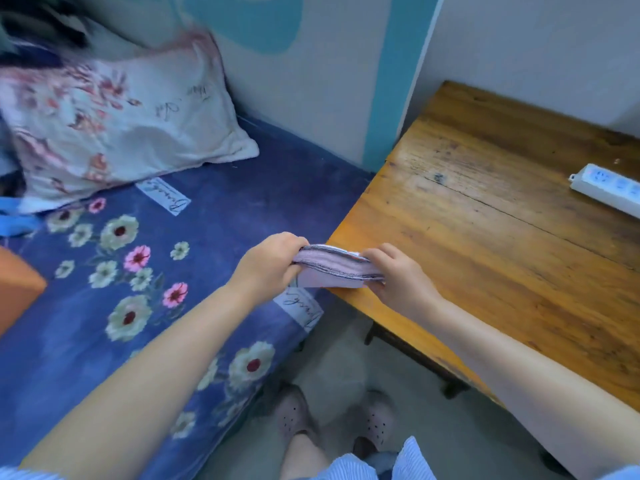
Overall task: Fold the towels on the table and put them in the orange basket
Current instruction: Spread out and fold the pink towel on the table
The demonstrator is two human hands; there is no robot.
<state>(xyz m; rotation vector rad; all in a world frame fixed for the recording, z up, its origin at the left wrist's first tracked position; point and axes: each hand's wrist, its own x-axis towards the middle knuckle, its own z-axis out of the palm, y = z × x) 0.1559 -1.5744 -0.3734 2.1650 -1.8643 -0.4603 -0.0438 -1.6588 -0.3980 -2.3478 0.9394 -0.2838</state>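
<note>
Folded pink towel [337, 268] gripped at either end by left hand [273, 259] and right hand [398, 275], held just off the corner of the table [485, 237], over the bed's edge. Folding apparently complete for this piece; transfer outstanding. Orange basket [17, 289] (only a corner visible, far left) well apart, on the bed [104, 341]. No other towels in sight.

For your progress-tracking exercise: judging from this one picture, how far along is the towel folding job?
Done: the pale pink folded towel is already a compact stack. In hand: the left hand and right hand grip its two ends at the corner of the worn wooden table. Left: carrying it to the orange basket, just visible at the left edge on the blue floral bedspread. No other towels show on the table.
</note>
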